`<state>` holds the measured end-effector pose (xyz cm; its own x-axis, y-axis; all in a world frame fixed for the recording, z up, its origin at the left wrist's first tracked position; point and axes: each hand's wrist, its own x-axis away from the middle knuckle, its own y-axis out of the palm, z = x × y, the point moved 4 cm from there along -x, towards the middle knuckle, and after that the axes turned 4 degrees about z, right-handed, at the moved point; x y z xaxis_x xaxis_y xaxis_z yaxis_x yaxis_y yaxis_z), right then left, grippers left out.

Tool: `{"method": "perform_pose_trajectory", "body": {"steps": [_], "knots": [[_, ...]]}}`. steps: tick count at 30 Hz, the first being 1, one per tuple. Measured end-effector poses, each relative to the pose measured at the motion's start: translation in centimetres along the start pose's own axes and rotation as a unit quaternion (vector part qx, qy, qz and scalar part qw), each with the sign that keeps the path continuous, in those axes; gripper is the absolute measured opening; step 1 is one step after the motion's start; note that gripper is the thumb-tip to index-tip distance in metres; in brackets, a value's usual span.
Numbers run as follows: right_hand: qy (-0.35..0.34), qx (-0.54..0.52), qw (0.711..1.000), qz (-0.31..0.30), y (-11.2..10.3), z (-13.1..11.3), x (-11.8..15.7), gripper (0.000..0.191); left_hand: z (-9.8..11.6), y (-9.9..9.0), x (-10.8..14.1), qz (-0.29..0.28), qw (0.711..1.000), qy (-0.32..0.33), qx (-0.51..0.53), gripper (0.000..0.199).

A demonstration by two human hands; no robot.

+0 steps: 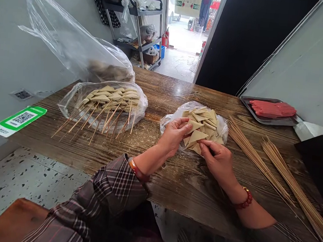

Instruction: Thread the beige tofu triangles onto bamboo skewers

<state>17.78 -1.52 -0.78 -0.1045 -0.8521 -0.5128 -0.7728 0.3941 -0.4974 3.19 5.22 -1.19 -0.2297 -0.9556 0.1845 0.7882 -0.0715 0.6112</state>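
1. The left hand (173,136) has its thumb and fingers pinched nearly flat on the upper triangle (196,125), a thin tan piece held just over the heap
2. The lower triangle (197,135) lies just below it, between the two hands, its long edge slanting up toward the right
3. The right hand (219,159) is nearer that one: thumb and forefinger meet its edge from the right, but I cannot tell whether they grip it, a thin stick or nothing
4. The heap (212,118) sits right beneath both, in an open plastic bag (165,124) on the counter (151,173), its loose rim curling around the fingers
5. Two bundles of sticks (255,165) lie to the right, nearer the right hand, long axis running from beside the bag toward the person's right
6. Well apart at left, skewered triangles (111,94) rest in another bag, sticks pointing toward the person
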Motion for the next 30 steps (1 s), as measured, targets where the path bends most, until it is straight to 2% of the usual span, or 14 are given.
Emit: {"method": "perform_pose_trajectory", "body": {"steps": [3, 11, 19, 26, 30], "knots": [[0.004, -0.004, 1.000, -0.001, 0.0, 0.0, 0.0, 0.019, 0.2, 0.0, -0.2, -0.016, 1.000, -0.017, 0.007, 0.038], [0.003, -0.027, 1.000, -0.015, 0.0, -0.4, -0.1, 0.015, -0.2, 0.6, 0.1, -0.109, 0.992, -0.057, 0.003, 0.036], [-0.002, -0.033, 0.999, -0.041, 0.0, -0.2, 0.1, 0.019, 1.4, 0.1, -0.3, -0.049, 0.998, -0.023, 0.023, 0.023], [-0.005, -0.025, 0.999, -0.023, 0.1, -0.3, 0.0, 0.018, 1.0, 0.4, -0.1, -0.045, 0.999, -0.024, 0.006, 0.026], [-0.002, -0.028, 0.999, -0.019, 0.1, -0.3, 0.0, 0.018, 0.6, 0.5, 0.1, -0.062, 0.998, -0.024, 0.002, 0.029]]}}
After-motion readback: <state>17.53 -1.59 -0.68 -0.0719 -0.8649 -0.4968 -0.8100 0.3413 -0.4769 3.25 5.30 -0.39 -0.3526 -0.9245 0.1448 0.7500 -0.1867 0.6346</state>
